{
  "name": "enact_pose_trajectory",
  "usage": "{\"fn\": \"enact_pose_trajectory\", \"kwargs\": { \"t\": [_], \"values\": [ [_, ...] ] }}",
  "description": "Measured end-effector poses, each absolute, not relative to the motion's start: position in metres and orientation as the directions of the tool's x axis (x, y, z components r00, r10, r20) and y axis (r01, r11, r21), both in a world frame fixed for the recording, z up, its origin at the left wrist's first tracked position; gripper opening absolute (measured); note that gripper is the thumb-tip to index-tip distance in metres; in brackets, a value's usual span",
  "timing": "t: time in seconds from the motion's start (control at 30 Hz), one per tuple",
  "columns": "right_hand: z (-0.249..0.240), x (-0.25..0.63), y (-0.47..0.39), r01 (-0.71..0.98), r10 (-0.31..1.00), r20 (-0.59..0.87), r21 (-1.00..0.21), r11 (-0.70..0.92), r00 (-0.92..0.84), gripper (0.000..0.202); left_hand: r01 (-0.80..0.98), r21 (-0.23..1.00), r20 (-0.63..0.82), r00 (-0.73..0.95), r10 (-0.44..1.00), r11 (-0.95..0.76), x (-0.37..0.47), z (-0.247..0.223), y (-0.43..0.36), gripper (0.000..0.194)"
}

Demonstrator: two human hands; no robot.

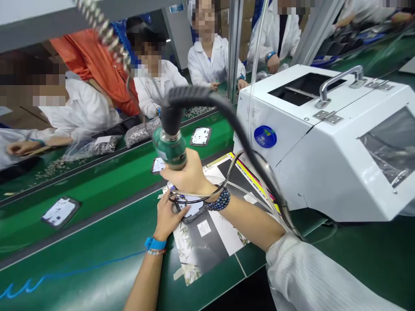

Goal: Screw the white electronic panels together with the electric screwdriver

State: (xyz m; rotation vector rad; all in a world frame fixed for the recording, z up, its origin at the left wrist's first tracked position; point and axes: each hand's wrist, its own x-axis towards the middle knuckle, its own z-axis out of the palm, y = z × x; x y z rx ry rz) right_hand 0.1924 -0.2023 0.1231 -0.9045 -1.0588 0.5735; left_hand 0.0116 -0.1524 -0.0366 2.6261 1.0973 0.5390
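Note:
My right hand (189, 175) is wrapped round a green electric screwdriver (170, 147), held upright with its thick black cable arching off the top. The driver's lower end is hidden behind my hand and the loose wires. Below it lies a black-framed panel with a white face (193, 210), flat on a mat (207, 248) taped to the bench. My left hand (168, 214) steadies this panel, thumb on its near edge and fingers along its left side. Part of the panel is covered by my hands and wires.
A white machine with a metal handle (292, 142) stands at the right. Across the bench runs a green conveyor belt (106, 190) carrying similar panels (61, 211). Bags of small parts (142, 131) and people in white coats are beyond it. A blue cord (97, 264) trails from my left wristband.

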Motion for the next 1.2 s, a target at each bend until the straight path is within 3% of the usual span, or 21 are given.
{"fn": "enact_pose_trajectory", "kwargs": {
  "t": [0.17,0.27,0.3,0.37,0.53,0.63,0.93,1.2],
  "values": [
    [0.149,0.217,-0.227,-0.011,0.545,0.566,-0.688,0.726,0.618,0.016,0.641,0.382,0.196,0.648,0.736,-0.666,0.011,-0.037,-0.155,0.060],
    [0.166,0.230,-0.245,0.118,0.298,0.626,-0.534,0.838,0.721,0.020,0.636,0.379,0.139,0.679,0.720,-0.673,0.013,-0.032,-0.162,0.075],
    [0.170,0.233,-0.248,0.110,0.287,0.633,-0.512,0.852,0.719,0.020,0.631,0.377,0.117,0.694,0.711,-0.678,0.014,-0.030,-0.164,0.080],
    [0.172,0.234,-0.251,0.071,0.331,0.663,-0.503,0.862,0.671,0.023,0.627,0.379,0.089,0.707,0.701,-0.680,0.016,-0.027,-0.167,0.083],
    [0.156,0.218,-0.238,-0.086,0.661,0.607,-0.704,0.705,0.442,0.027,0.633,0.410,0.078,0.693,0.716,-0.657,0.021,-0.024,-0.171,0.078],
    [0.142,0.205,-0.226,-0.121,0.753,0.549,-0.773,0.623,0.362,0.025,0.618,0.424,0.102,0.694,0.713,-0.662,0.023,-0.025,-0.173,0.077],
    [0.120,0.177,-0.215,-0.111,0.746,0.500,-0.795,0.597,0.439,0.022,0.618,0.414,0.101,0.699,0.708,-0.669,0.028,-0.022,-0.176,0.077],
    [0.122,0.184,-0.216,0.014,0.718,0.535,-0.806,0.591,0.445,0.022,0.606,0.457,0.098,0.693,0.714,-0.651,0.029,-0.023,-0.177,0.077]
  ]
}}
